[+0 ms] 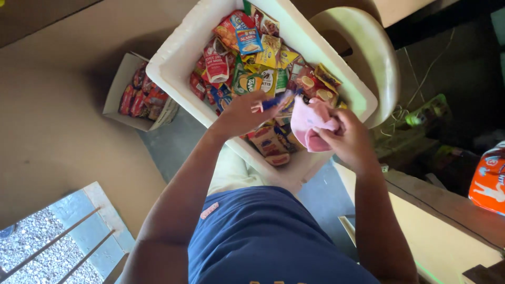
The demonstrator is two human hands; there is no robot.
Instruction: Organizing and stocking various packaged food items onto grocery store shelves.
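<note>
Presently the person stands over a white foam box (176,50) that is packed with small, brightly coloured sachets (247,58) in red, yellow, green and blue. Both arms reach forward and down from the shoulders, elbows bent, so that the two hands meet above the near end of the box.

The left hand (239,113) is turned palm down with the wrist slightly raised. Its fingers are closed in a pinch on a thin blue sachet (276,101), which sticks out to the right towards the other hand, just above the sachets in the box.

The right hand (350,138) sits a little nearer the body, over the right rim of the box. Its fingers are curled shut around a pink cloth (310,123), which bunches up and spills out to the left of the fist. The cloth's edge lies just beside the tip of the blue sachet; whether they touch cannot be told.

A smaller cardboard box (118,79) holding red packets stands on the brown surface (58,105) to the left of the foam box. A pale round stool (368,47) stands behind the foam box on the right. An orange bag (489,184) shows at the far right edge.
</note>
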